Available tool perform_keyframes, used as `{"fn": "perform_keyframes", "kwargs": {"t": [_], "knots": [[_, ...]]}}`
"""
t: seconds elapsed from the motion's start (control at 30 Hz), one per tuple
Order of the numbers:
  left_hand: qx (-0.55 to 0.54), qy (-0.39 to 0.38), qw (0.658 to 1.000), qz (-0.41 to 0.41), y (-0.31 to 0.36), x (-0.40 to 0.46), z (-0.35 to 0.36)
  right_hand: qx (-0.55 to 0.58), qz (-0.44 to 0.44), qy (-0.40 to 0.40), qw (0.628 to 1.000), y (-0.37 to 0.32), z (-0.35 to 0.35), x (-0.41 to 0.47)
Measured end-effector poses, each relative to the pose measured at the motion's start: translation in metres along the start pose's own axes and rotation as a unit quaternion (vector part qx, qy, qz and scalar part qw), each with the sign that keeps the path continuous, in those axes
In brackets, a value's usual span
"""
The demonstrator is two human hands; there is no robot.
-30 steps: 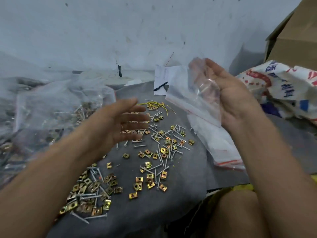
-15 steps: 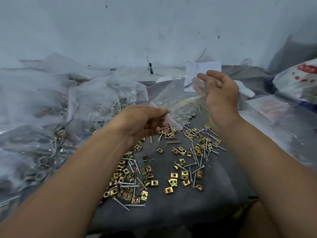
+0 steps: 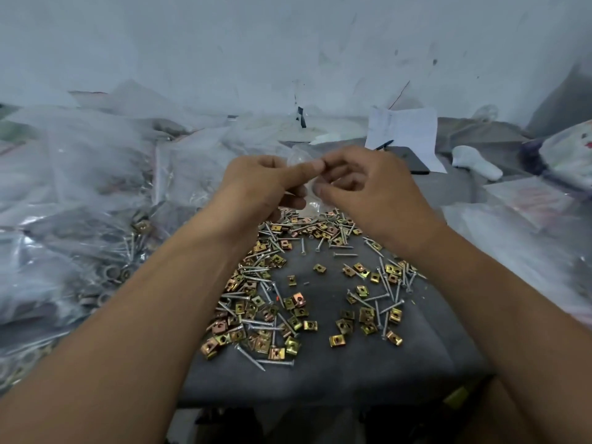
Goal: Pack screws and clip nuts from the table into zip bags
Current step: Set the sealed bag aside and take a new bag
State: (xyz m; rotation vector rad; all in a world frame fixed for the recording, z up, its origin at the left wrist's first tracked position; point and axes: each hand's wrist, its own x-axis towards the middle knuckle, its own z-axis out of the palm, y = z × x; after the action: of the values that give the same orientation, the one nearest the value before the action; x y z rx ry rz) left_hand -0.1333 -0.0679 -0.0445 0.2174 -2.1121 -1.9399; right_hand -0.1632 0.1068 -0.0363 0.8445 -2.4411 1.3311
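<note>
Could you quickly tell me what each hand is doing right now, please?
Left hand: closed, pinching the clear zip bag.
Right hand: closed, pinching the same bag from the other side.

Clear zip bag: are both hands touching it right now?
Touching. The head view shows the left hand and right hand pinching the small clear plastic zip bag between fingertips, above the loose screws and brass-coloured clip nuts.
</note>
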Motion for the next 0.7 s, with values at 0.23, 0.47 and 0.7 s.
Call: {"fn": "perform_keyframes", "kwargs": {"t": [0.23,0.47,0.7], "knots": [[0.333,0.025,0.938,0.093,0.001,-0.006,0.005,-0.137,-0.003,0.017,0.99,0.011,-0.005,0.002],[0.36,0.077,0.909,0.196,0.0,-0.005,0.011,-0.204,-0.035,0.14,0.968,0.013,-0.005,0.004],[0.342,0.07,0.92,0.18,-0.003,-0.008,0.021,-0.152,-0.042,0.162,0.974,0.014,-0.011,0.002]]}}
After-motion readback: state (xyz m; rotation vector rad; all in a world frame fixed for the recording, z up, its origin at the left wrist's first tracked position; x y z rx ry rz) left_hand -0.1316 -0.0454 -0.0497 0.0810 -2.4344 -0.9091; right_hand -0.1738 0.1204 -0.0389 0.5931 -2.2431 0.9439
